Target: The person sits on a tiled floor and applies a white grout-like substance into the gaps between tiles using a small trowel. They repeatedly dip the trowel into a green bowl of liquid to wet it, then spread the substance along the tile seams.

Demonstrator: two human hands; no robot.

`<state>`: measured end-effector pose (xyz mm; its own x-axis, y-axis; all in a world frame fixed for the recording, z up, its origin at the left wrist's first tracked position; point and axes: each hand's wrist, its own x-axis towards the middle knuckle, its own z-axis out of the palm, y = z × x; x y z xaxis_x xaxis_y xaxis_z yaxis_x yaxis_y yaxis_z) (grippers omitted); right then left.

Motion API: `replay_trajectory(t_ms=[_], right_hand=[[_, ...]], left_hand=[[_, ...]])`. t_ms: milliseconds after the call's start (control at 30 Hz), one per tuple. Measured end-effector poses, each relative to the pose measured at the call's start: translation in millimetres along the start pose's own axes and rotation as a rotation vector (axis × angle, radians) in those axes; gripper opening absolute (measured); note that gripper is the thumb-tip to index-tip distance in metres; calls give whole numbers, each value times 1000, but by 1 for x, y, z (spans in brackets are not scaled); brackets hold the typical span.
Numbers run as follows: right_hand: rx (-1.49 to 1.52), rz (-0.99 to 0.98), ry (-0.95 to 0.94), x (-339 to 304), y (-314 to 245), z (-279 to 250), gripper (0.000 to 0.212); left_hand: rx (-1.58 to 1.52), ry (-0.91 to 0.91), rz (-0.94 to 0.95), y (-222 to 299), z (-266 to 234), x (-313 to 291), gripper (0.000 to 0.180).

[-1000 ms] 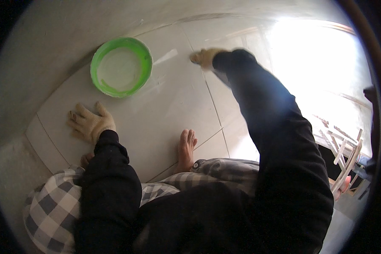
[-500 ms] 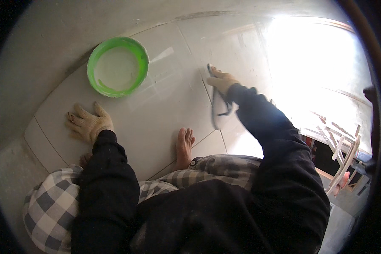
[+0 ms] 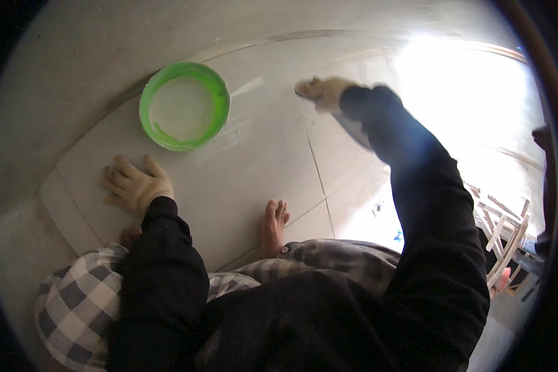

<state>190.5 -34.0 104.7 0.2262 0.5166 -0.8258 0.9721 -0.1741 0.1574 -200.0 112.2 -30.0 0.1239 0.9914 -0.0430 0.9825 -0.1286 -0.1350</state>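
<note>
On the pale tiled floor [image 3: 248,167] stands a green-rimmed tub [image 3: 222,110] with a smooth white paste or liquid inside. Below the tub, my left hand [image 3: 141,185] in a cream knitted glove lies flat on the tiles, fingers spread and holding nothing. My right hand [image 3: 332,93], gloved the same way, is farther out, right of the tub, its fingers closed round a long, flat grey tool [image 3: 353,131]. Part of that tool shows below the hand, beside the black sleeve; motion blurs it and the sleeve covers the rest, so its exact kind is unclear.
My bare foot [image 3: 274,226] rests on the tiles near the middle. A grey wall [image 3: 105,43] runs behind the tub. Bright light washes out the floor at the right. Light wooden pieces [image 3: 505,229] are stacked at the far right.
My right hand has moved slightly farther away with the grey tool, which has swung from below the hand toward the sleeve. My left hand stays flat; the view has shifted a little.
</note>
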Motion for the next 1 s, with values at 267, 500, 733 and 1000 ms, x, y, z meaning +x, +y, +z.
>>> replay_trajectory(t_ms=[267, 500, 733, 1000], right_hand=[[273, 154, 105, 112, 17, -35, 62], [381, 114, 2, -24, -46, 92, 47], [569, 150, -654, -119, -54, 146, 90], [354, -10, -22, -64, -33, 28, 68]], left_hand=[[-56, 19, 47, -3, 14, -2, 67], [-142, 124, 87, -7, 19, -6, 67], [56, -38, 8, 3, 5, -9, 71], [4, 40, 34, 2, 10, -5, 69]])
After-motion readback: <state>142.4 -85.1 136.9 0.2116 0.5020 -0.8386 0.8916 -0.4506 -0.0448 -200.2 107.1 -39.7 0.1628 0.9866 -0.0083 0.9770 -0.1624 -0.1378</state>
